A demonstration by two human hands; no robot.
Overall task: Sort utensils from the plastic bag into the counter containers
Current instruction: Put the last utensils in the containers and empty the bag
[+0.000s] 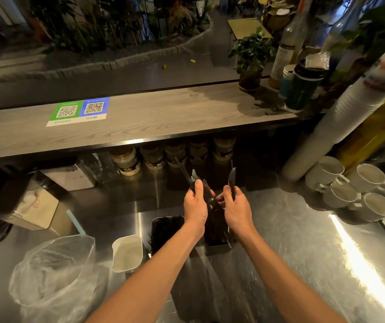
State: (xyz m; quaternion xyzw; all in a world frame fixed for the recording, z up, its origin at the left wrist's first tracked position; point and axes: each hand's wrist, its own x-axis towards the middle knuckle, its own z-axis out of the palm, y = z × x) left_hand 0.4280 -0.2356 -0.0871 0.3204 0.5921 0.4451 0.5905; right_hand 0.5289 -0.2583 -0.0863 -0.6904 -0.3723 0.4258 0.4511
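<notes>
My left hand (195, 206) grips a bunch of dark plastic utensils (188, 176) whose ends fan upward. My right hand (237, 207) pinches a single dark utensil (232, 180), held upright. Both hands hover over two metal containers on the steel counter: the left container (167, 229) holds dark utensils, and the right container (218, 238) is partly hidden behind my hands. A crumpled clear plastic bag (56, 276) lies at the lower left.
A white measuring jug (127, 252) stands beside the left container. A tissue box (30, 206) sits at left, white cups (350, 190) and a stack of paper cups (340, 122) at right. Jars (154, 157) line up under the wooden shelf (140, 120).
</notes>
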